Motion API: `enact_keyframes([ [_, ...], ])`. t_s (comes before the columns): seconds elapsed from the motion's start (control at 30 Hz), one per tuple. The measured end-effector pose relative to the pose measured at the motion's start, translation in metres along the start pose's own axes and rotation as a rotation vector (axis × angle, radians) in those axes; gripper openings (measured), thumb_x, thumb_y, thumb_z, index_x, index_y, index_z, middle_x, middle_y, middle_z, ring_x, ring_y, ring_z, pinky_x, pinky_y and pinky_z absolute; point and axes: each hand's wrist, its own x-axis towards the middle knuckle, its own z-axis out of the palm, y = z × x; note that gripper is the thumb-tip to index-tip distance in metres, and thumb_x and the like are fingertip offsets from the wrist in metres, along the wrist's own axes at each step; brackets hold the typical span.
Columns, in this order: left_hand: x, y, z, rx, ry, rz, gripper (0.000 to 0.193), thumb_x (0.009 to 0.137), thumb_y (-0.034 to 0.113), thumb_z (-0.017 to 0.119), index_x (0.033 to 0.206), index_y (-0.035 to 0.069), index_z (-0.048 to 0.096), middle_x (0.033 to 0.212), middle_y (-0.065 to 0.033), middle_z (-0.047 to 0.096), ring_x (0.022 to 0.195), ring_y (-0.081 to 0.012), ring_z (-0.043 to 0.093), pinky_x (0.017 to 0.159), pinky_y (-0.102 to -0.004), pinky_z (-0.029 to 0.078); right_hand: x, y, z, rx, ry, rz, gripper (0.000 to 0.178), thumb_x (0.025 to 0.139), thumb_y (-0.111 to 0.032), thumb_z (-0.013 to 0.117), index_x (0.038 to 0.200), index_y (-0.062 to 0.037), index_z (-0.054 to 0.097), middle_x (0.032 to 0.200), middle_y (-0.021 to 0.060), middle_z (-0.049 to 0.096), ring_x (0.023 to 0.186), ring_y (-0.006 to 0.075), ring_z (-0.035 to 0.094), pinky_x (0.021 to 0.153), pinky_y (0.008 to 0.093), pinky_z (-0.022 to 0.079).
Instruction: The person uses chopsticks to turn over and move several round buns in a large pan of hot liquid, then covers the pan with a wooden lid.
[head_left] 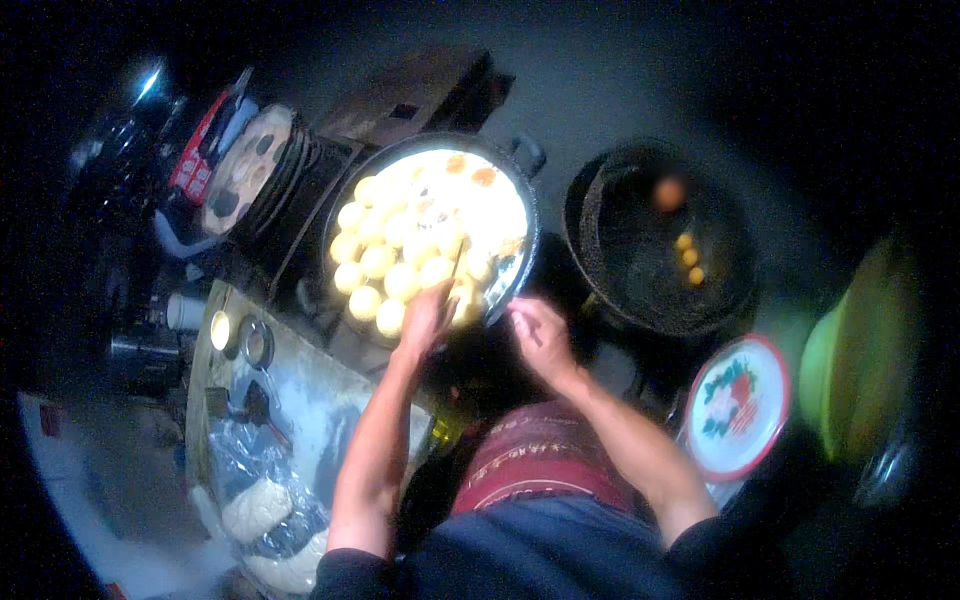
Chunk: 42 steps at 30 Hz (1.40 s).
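Note:
Many pale yellow balls point(378, 262) crowd the left and near side of a wide dark pan point(533, 245) with bright, glaring contents. A few browner pieces point(484, 177) lie at its far side. Over the near rim reaches my left hand point(430, 315), its fingers closed round a thin stick point(459, 258) that points into the pan among the balls. My right hand point(541, 338) is beside the pan's near right rim with its fingers curled closed. What it holds, if anything, is too blurred to make out.
A dark round wok point(655, 300) at right has a brown ball and several small yellow ones. Nearer are a red-rimmed floral plate point(738, 440) and a green basin point(822, 375). Left, a worktop point(330, 400) bears plastic-covered pale lumps point(258, 512); round discs point(235, 190) stand stacked behind.

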Motion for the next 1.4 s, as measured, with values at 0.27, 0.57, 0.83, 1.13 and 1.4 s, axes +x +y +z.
enact_keyframes([
  [0.27, -0.046, -0.009, 0.002, -0.009, 0.172, -0.07, 0.04, 0.105, 0.021, 0.066, 0.141, 0.004, 0.064, 0.118, -0.0275, 0.074, 0.111, -0.0481, 0.069, 0.096, -0.0548, 0.055, 0.011, 0.015, -0.006, 0.069, -0.032, 0.056, 0.021, 0.102, 0.004, 0.066, 0.122, 0.0, 0.07, 0.117, 0.0188, 0.074, 0.102, 0.0304, 0.076, 0.086, 0.0366, 0.063],
  [0.57, -0.089, -0.001, 0.029, 0.007, 0.105, -0.074, 0.04, 0.105, 0.025, 0.068, 0.139, 0.006, 0.066, 0.124, -0.0267, 0.073, 0.112, -0.0465, 0.07, 0.097, -0.0541, 0.057, 0.006, 0.002, -0.015, 0.075, -0.042, 0.121, 0.02, 0.105, 0.001, 0.065, 0.124, 0.0001, 0.071, 0.12, 0.0164, 0.074, 0.107, 0.0274, 0.076, 0.091, 0.0356, 0.063],
  [0.83, -0.108, 0.005, 0.032, -0.06, 0.228, -0.082, 0.04, 0.106, 0.021, 0.069, 0.142, 0.004, 0.066, 0.128, -0.0242, 0.074, 0.118, -0.0425, 0.071, 0.101, -0.0496, 0.057, -0.018, -0.019, -0.024, 0.139, -0.126, 0.216, 0.019, 0.107, -0.003, 0.066, 0.125, -0.0008, 0.072, 0.119, 0.013, 0.076, 0.105, 0.0197, 0.074, 0.091, 0.0323, 0.06],
  [1.13, -0.156, 0.014, 0.011, -0.067, 0.261, -0.207, 0.043, 0.106, 0.019, 0.07, 0.145, 0.002, 0.062, 0.123, -0.0258, 0.074, 0.114, -0.0445, 0.071, 0.098, -0.0494, 0.057, -0.03, -0.011, 0.007, 0.047, -0.186, 0.087, 0.019, 0.103, -0.002, 0.069, 0.122, -0.0014, 0.072, 0.116, 0.0182, 0.076, 0.103, 0.0305, 0.077, 0.088, 0.0392, 0.062],
  [1.4, -0.172, 0.0, 0.03, -0.105, 0.233, -0.134, 0.044, 0.105, 0.022, 0.071, 0.143, 0.001, 0.063, 0.128, -0.0241, 0.074, 0.116, -0.0436, 0.071, 0.1, -0.0498, 0.058, -0.029, -0.04, 0.016, -0.037, -0.199, 0.061, 0.018, 0.102, -0.002, 0.07, 0.12, -0.0021, 0.072, 0.118, 0.0204, 0.076, 0.118, 0.0393, 0.073, 0.102, 0.0447, 0.059],
])
